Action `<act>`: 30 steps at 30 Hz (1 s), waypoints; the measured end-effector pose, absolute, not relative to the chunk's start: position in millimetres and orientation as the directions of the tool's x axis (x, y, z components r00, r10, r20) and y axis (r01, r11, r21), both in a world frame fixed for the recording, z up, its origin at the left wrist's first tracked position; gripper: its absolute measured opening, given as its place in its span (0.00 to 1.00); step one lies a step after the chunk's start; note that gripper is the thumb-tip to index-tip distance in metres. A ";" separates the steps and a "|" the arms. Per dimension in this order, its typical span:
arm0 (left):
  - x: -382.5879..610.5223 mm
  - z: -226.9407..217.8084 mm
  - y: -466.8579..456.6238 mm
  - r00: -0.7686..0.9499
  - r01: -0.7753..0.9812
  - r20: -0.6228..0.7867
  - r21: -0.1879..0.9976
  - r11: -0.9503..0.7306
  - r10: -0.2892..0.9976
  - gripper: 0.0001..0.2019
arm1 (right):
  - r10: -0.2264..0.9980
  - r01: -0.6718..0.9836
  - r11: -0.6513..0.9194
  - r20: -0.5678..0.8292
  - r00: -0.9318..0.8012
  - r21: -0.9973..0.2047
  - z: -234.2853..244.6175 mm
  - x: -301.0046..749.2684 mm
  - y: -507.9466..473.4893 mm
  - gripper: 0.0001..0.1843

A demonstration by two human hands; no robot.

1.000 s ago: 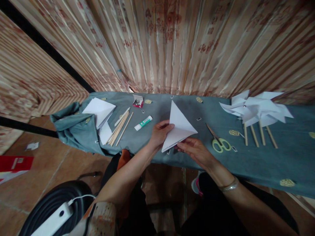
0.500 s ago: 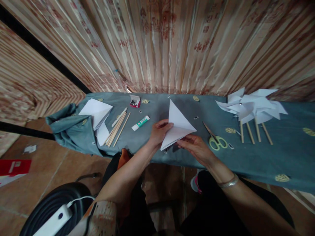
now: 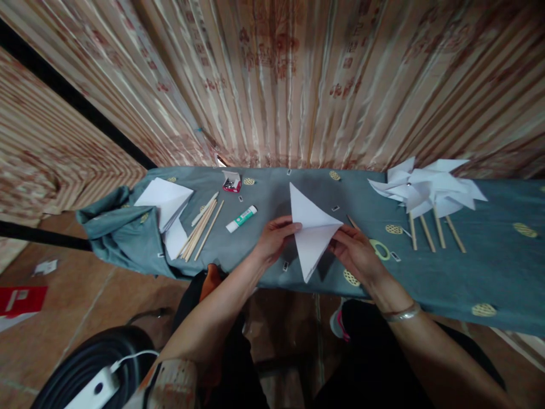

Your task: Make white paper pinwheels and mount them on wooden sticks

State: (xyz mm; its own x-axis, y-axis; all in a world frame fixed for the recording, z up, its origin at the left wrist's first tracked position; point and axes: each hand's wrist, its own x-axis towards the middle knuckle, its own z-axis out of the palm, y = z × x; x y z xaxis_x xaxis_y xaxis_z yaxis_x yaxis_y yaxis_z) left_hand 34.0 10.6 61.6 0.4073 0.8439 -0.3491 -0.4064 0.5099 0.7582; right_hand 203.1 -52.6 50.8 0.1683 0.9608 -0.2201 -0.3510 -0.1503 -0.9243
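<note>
A folded sheet of white paper [image 3: 314, 230] is held up over the near side of the table, a crease running across its middle. My left hand [image 3: 276, 237] pinches its left edge, thumb on top. At the right corner, my right hand [image 3: 352, 250] grips the paper between thumb and fingers, most of the fingertips hidden behind it. Scissors with green handles [image 3: 380, 250] lie just beyond my right hand, which partly covers them. Left of my hands rest a glue stick [image 3: 242, 218] and several wooden sticks [image 3: 199, 230].
Several white paper pinwheels [image 3: 430, 184] on wooden sticks lie on the right of the cloth-covered table [image 3: 430, 278]. A small open red box [image 3: 231, 182] stands at the back. More white paper [image 3: 165, 196] is stacked left. A pleated curtain [image 3: 272, 85] hangs behind.
The paper has turned, its lower corner swinging right and toward me. My right hand has moved up and right to the paper's right corner, now covering part of the scissors.
</note>
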 end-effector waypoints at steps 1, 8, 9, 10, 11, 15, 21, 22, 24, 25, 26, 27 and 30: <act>33.8 62.0 10.0 0.419 -0.404 -0.356 0.750 0.523 0.835 0.17 | 0.960 -0.357 -0.140 -0.214 0.179 -0.924 52.3 204.2 -51.8 0.16; 34.4 59.1 10.9 0.328 -0.374 -0.378 0.790 0.486 0.866 0.18 | 0.926 -0.202 -0.086 -0.153 0.345 -0.976 53.9 210.6 -40.6 0.14; 34.2 58.5 11.8 0.296 -0.361 -0.377 0.806 0.468 0.877 0.18 | 0.915 -0.174 -0.077 -0.139 0.380 -0.982 52.9 212.8 -37.9 0.14; 33.9 58.1 12.5 0.265 -0.349 -0.371 0.823 0.448 0.890 0.17 | 0.903 -0.150 -0.064 -0.121 0.412 -0.987 52.1 215.1 -35.1 0.14; 33.6 57.7 12.6 0.239 -0.334 -0.355 0.844 0.420 0.904 0.17 | 0.894 -0.126 -0.050 -0.101 0.436 -0.991 51.7 217.2 -32.5 0.14; 33.9 57.0 5.8 0.251 -0.194 -0.181 0.953 0.232 0.951 0.13 | 0.896 0.076 -0.014 0.021 0.444 -0.997 54.1 218.2 -27.1 0.14; 34.9 60.1 -8.8 0.311 0.022 0.018 0.999 -0.027 0.950 0.22 | 0.913 0.512 0.037 0.237 0.331 -0.858 64.3 189.6 -35.2 0.10; 34.4 60.5 -8.9 0.306 0.035 0.026 0.999 -0.039 0.952 0.23 | 0.916 0.529 0.053 0.252 0.312 -0.847 65.9 184.9 -36.5 0.10; 32.8 60.1 -7.4 0.298 0.029 0.019 0.999 -0.029 0.954 0.22 | 0.920 0.529 0.078 0.265 0.288 -0.845 68.3 179.2 -37.9 0.11; 31.6 59.2 -6.3 0.296 0.016 0.012 1.000 -0.017 0.955 0.20 | 0.923 0.514 0.081 0.259 0.284 -0.854 68.6 178.6 -37.8 0.11; 30.2 58.0 -5.2 0.296 -0.001 0.008 1.000 -0.007 0.955 0.19 | 0.926 0.486 0.075 0.242 0.290 -0.871 68.0 179.3 -37.2 0.12; 28.5 56.6 -4.1 0.292 -0.023 0.006 1.000 0.001 0.956 0.17 | 0.928 0.444 0.060 0.214 0.305 -0.894 66.5 181.4 -36.3 0.13; 21.3 51.9 -1.0 0.241 -0.097 -0.016 0.994 0.041 0.970 0.17 | 0.925 0.241 -0.008 0.084 0.371 -0.970 56.4 192.8 -33.1 0.14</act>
State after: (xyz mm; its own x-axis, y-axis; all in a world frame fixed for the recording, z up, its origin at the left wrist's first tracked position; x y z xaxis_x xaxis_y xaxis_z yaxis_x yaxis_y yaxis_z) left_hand 21.3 -1.0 51.9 0.2410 0.9704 -0.0163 -0.0973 0.0409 0.9944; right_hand 192.8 -33.1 56.4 0.3711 0.9248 0.0845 0.2410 -0.0081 -0.9705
